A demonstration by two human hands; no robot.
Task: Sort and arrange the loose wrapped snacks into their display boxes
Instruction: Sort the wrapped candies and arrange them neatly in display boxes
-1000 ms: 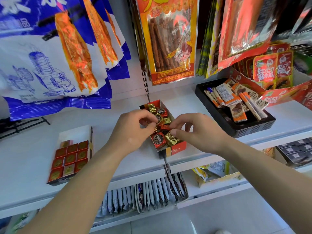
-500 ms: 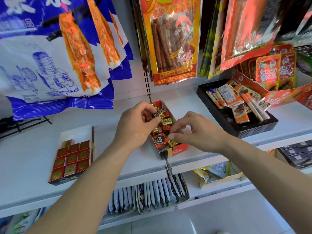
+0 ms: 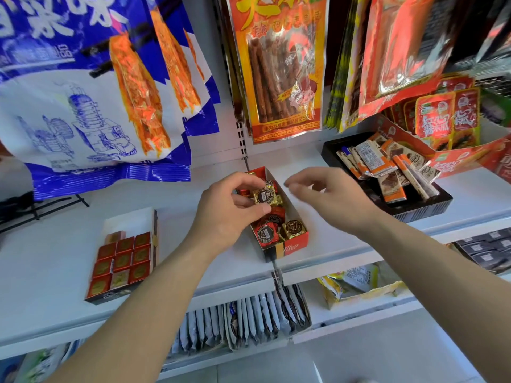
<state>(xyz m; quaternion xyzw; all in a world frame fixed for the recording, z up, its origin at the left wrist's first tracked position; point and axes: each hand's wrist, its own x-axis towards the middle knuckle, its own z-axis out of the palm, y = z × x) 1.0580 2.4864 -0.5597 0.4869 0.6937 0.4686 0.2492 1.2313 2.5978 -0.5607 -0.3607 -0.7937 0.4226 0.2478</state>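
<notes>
head view. the left hand reaches in over the left wall of the red display box, which stands on the white shelf. its grip is narrow: thumb and fingertips pinch a gold-wrapped chocolate with a round dark label, held over the back half of the box; whether it touches the pieces beneath cannot be told. at the front of the box lie a red-wrapped chocolate and a second gold piece, side by side. the right hand, slightly blurred, hovers just beside the box's right wall, its grip loose, fingers gently curled and holding nothing. to the left, well apart on the same shelf, a flat box of square red chocolates; to the right, a black tray of loose wrapped bars. above hang a blue-and-white bag and an orange bag of brown sticks.
</notes>
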